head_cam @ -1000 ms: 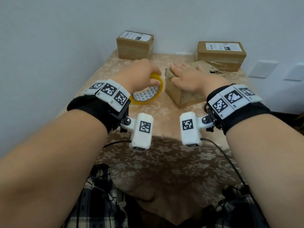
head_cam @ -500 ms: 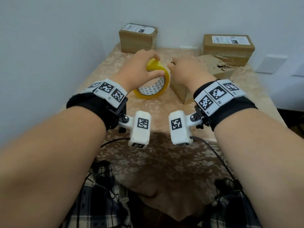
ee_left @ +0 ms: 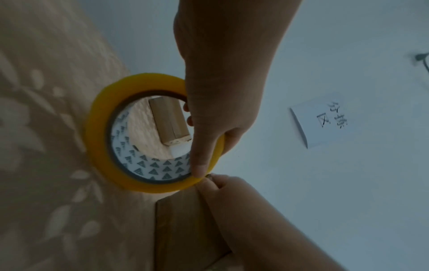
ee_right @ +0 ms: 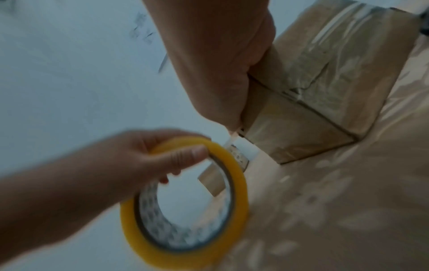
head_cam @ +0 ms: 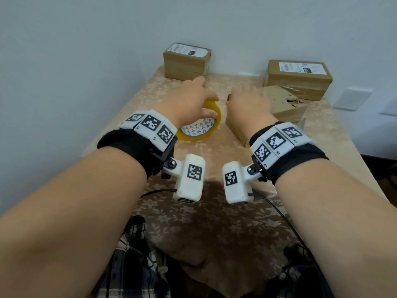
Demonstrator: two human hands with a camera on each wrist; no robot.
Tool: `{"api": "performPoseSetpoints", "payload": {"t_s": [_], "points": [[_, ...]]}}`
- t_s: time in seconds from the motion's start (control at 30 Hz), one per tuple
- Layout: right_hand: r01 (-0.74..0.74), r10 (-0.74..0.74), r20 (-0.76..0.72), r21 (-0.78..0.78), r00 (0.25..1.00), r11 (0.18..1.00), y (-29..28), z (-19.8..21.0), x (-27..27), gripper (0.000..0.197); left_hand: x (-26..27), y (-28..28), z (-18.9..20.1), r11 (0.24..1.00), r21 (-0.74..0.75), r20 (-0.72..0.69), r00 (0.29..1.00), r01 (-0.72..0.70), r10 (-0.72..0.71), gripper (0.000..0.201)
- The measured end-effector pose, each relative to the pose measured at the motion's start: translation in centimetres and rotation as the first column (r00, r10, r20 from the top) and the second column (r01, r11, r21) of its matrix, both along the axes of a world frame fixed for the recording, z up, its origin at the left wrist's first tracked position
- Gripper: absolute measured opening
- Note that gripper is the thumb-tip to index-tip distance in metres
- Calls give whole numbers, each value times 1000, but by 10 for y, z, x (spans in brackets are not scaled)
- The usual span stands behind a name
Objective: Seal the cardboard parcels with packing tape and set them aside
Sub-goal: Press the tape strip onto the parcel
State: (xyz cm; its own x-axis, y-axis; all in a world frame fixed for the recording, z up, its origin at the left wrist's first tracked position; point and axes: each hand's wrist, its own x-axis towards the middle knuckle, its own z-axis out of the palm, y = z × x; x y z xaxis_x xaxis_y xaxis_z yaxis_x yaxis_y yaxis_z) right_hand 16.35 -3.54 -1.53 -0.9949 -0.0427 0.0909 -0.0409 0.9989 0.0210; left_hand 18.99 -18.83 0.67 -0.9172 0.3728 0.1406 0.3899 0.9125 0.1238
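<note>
Parcel (head_cam: 186,60) far left on counter (head_cam: 214,222), by wall. Left hand (head_cam: 189,100) grips yellow tape roll (head_cam: 202,127), thumb on rim, fingers through core. Right hand (head_cam: 247,102) pinches tape end at near-left corner of crumpled parcel (head_cam: 279,104). Labelled parcel (head_cam: 297,77) far right.

The right hand (head_cam: 247,105) slides off the parcel (head_cam: 277,108) top to its near-left corner, fingertips meeting the tape roll (head_cam: 202,123), now tipped more upright.
</note>
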Motion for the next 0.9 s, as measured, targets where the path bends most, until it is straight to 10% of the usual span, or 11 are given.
{"api": "performPoseSetpoints", "payload": {"t_s": [0.43, 0.7, 0.9], "points": [[-17, 19, 67, -32, 998, 999, 10, 6, 1, 55, 2, -6, -11, 974, 224, -5, 999, 32, -32, 53], [-324, 324, 117, -21, 939, 946, 47, 18, 25, 57, 4, -6, -11, 980, 198, -10, 999, 33, -32, 54], [-160, 160, 83, -13, 984, 987, 49, 11, 25, 64, 8, -2, -11, 977, 209, -8, 1000, 31, -30, 52]]}}
